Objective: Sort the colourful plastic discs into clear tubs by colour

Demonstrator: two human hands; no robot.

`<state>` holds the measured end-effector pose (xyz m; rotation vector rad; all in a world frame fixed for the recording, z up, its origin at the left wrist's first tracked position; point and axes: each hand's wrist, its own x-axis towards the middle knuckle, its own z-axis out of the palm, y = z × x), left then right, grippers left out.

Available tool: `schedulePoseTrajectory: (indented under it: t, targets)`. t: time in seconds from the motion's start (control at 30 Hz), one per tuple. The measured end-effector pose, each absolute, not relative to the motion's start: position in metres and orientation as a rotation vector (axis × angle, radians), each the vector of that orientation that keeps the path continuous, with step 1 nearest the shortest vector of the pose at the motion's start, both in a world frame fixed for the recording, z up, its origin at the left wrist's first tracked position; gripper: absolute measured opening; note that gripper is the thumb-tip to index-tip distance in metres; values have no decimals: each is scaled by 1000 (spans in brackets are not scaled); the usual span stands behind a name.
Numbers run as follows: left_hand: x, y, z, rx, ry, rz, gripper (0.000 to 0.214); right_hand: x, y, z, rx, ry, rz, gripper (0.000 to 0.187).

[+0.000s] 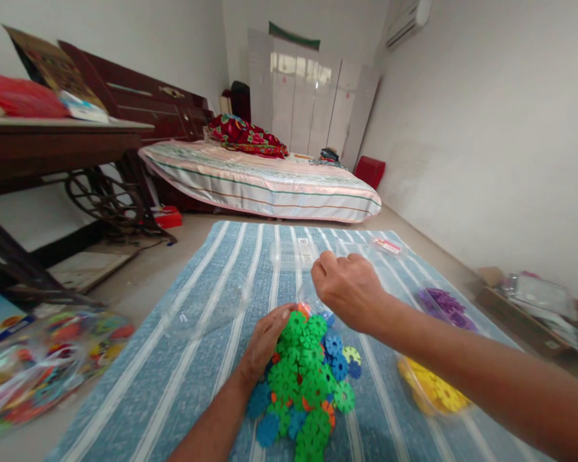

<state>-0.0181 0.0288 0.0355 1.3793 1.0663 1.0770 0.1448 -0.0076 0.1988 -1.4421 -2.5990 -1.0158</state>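
A heap of notched plastic discs [298, 369], mostly green with blue and orange ones among them, lies on the striped cloth in front of me. Along its left edge rests my left hand [266, 340], fingers stretched out and touching the discs. My right hand [349, 285] is closed in a fist just beyond the heap, above a clear plastic surface. What its fingers hold, if anything, is hidden. On the right, partly behind my forearm, a clear box holds yellow discs [433, 388]. Further back, purple discs [446, 308] sit in another clear container.
The blue-and-white striped cloth [173, 362] bears a clear lidded box [284, 255] and a clear plastic piece [207, 308]. A bag of colourful pieces [52, 366] lies at left, below a sewing-machine table [52, 147]. A bed [270, 186] stands behind; cartons [525, 321] are at right.
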Motion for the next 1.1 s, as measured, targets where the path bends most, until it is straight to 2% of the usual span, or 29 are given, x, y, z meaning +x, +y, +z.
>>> schedulePoseTrajectory:
  t: [0.2, 0.37, 0.63, 0.77, 0.97, 1.1]
  targets:
    - [-22, 30, 33, 1340, 981, 965, 49, 165, 5, 198, -1699, -2536, -927, 27]
    - [-19, 31, 30, 1301, 1081, 897, 61, 210, 24, 191, -2118, -2360, -543, 29]
    - [-20, 38, 25, 1322, 1174, 894, 63, 322, 31, 134, -2485, -2101, -224, 36]
    - [-22, 42, 22, 1347, 1206, 878, 67, 351, 25, 116, -2582, -1975, -153, 29]
    - [-23, 46, 21, 1303, 1237, 855, 68, 401, 19, 120, -2750, -1610, -155, 38]
    - [-23, 46, 24, 1304, 1250, 848, 69, 445, 10, 109, -2879, -1346, -10, 29]
